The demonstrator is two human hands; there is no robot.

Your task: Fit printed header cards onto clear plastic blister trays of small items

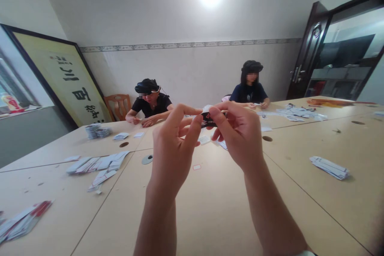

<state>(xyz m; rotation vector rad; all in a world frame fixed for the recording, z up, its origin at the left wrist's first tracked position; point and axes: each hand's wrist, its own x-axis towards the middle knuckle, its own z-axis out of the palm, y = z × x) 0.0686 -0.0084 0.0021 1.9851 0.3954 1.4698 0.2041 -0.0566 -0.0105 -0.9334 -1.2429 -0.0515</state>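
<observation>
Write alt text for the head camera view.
Both hands, left hand and right hand, pinch a small dark card above a pale table strewn with card piles. Two people sit opposite.

A small card (208, 120) is held above the table (210, 208) between the left hand (172, 144) and right hand (240, 136) — a card spread (99, 164) lies left, a stack (329, 167) right, two seated people behind.

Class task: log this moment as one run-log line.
left hand: pinching card | right hand: pinching card | table: card piles | two people opposite
</observation>
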